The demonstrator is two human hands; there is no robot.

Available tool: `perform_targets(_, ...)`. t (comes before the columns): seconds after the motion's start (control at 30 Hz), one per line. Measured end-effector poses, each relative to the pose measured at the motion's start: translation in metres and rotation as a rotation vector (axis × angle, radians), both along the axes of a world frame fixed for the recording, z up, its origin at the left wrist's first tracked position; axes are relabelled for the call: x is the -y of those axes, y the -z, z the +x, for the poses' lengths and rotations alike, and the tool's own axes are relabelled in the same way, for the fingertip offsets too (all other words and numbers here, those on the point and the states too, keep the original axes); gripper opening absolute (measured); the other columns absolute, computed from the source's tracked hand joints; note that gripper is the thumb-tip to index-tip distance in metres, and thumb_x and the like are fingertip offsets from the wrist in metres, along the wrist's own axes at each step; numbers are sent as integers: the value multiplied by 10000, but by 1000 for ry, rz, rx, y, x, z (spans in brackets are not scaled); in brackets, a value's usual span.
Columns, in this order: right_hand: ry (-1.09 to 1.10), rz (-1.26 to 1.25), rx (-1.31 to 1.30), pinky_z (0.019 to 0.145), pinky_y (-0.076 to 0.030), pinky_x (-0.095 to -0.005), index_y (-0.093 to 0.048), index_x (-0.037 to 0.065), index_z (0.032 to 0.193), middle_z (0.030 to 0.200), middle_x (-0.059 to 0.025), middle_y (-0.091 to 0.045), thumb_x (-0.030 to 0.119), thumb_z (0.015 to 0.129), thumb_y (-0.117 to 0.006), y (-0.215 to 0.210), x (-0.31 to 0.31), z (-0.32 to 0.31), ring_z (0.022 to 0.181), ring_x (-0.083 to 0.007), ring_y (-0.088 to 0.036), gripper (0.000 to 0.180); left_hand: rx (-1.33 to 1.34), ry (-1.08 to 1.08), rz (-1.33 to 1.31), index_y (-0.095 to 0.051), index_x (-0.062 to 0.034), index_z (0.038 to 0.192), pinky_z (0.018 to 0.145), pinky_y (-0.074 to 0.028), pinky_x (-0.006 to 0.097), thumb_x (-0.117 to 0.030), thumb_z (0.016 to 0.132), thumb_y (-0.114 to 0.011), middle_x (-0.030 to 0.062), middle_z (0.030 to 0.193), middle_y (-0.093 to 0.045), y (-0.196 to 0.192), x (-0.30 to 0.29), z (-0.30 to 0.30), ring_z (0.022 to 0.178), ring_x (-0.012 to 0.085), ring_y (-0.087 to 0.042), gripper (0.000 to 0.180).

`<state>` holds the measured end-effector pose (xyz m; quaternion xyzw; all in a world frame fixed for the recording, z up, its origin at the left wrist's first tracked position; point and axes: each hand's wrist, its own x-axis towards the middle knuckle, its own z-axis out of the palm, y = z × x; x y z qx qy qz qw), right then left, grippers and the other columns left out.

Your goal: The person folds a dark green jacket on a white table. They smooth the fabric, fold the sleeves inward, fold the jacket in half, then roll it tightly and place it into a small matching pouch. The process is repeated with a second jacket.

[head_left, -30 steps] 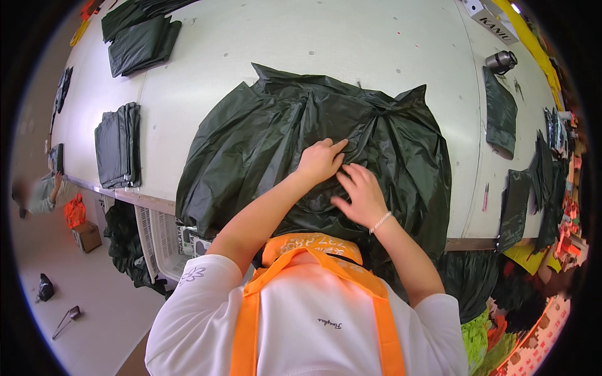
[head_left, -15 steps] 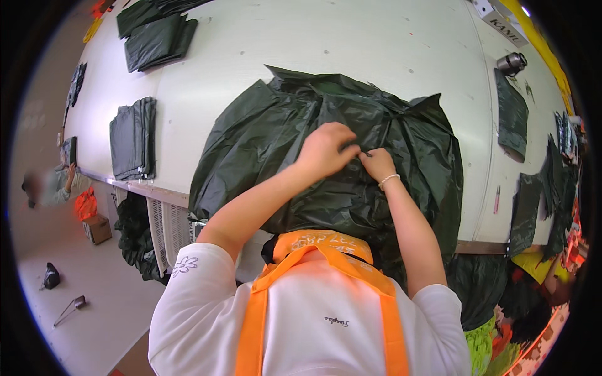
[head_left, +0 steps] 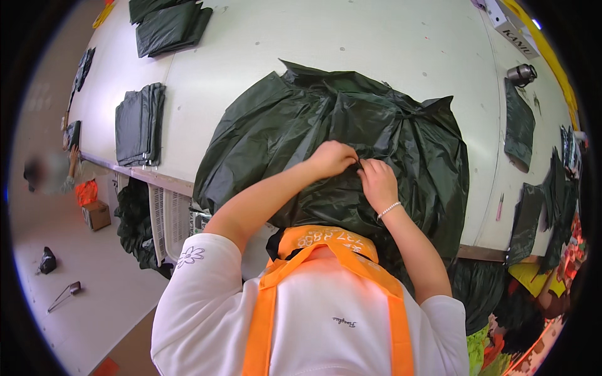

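Both hands meet in the middle of a big dark green plastic sheet (head_left: 338, 144), and each grip is closed on it. The left hand (head_left: 331, 158) is curled into a loose fist, pinching a small fold, and the right hand (head_left: 378, 182) pinches the same fold just beside it, so the fingertips almost touch. The right wrist wears a thin white bracelet (head_left: 390, 209). The sheet is spread out on the white counter (head_left: 389, 56) in front of the person, all puffed and crinkled, and its near edge hangs over the front of the counter. It looks very thin, light and soft, so it should bend any way you pull it and will not stay flat by itself. It is shiny too, so it may slide through the fingers; a tight pinch on a gathered fold, like the one now, looks like the best place to hold it. It could tear if tugged hard. Farther out on the counter lie neat stacks of folded dark sheets (head_left: 139, 123), with another pile (head_left: 169, 25) near the far edge and flat pieces (head_left: 519, 122) off to the right. A small metal flask (head_left: 522, 74) stands at the far right. The person wears a white shirt with orange straps (head_left: 326, 294).
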<state>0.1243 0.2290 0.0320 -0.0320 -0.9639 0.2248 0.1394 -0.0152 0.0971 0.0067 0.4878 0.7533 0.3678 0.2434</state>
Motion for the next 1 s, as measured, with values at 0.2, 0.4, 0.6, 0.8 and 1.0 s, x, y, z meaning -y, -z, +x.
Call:
perform_targets(0.2,234,-462,481,620,-470,-433,-601,96,869,710,-108,-647,193,787,-680,0,-35,-45,725,-333,-623,150,-337,-155,112,-625,-38,957,745,-471,379,-107,701,-709,87,883,-598,-28,-17,2,845,287,-571,279)
perform_targets(0.4,264,-481,475,677,-497,-395,-633,76,773,709,-136,-640,189,743,-717,20,-55,-63,722,-327,-626,144,-556,74,20,-627,-36,1006,835,-458,354,-130,734,-656,70,970,-566,-2,-7,19,938,248,-557,289)
perform_targets(0.6,659,-179,199,862,-413,-452,-649,93,1020,1089,-103,-639,221,820,-614,13,-94,-128,1013,-344,-545,240,-583,57,-7,-640,-31,986,830,-465,341,-105,756,-607,62,933,-567,-6,-11,21,909,240,-567,244)
perform_targets(0.8,383,-111,261,880,-398,-445,-693,132,994,1031,-59,-658,135,834,-554,-2,-78,-162,1030,-296,-539,212,-554,24,-13,-647,-27,987,828,-471,342,-104,770,-594,62,925,-573,-4,-11,24,901,234,-569,236)
perform_targets(1.0,145,-115,-162,889,-409,-403,-644,83,1011,1022,-88,-599,48,755,-588,-15,-74,-126,1032,-305,-512,264,-287,62,-33,-677,-48,932,783,-486,359,-136,739,-660,80,888,-598,-11,-15,3,873,264,-581,213)
